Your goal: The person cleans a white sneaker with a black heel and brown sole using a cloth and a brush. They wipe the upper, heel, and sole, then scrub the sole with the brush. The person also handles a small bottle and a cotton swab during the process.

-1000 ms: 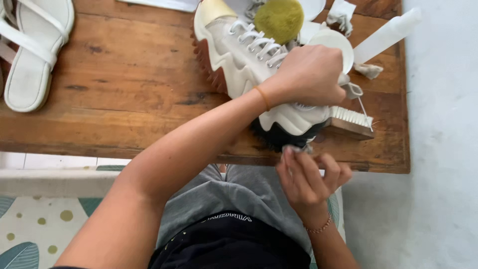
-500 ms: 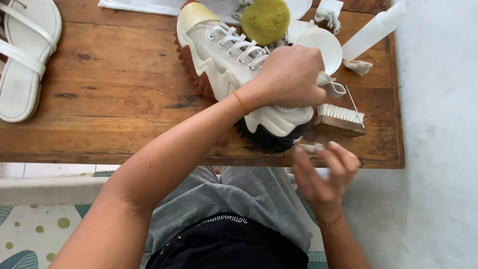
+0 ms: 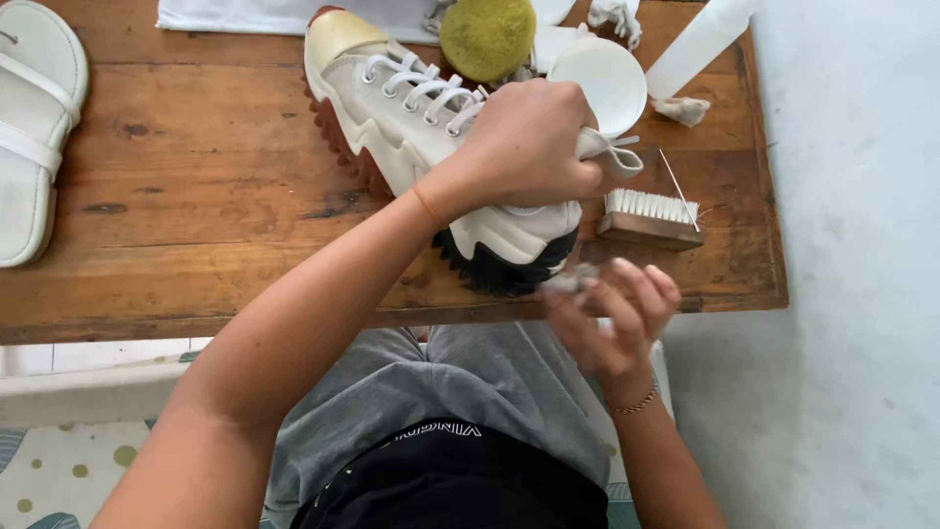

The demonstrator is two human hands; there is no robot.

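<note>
A white lace-up sneaker with a chunky sole, brown at the toe and black at the heel, lies on its side on the wooden table. My left hand grips it around the ankle opening. My right hand is at the table's near edge beside the black heel, pinching a small grey wad against the sole; the wad is blurred.
A wooden brush with white bristles lies right of the heel. Behind the shoe sit a yellow-green sponge ball, a white bowl, a white bottle and a white cloth. A white sandal lies at far left.
My right hand has risen from below the table edge to the shoe's heel. The left hand keeps its grip on the sneaker.
</note>
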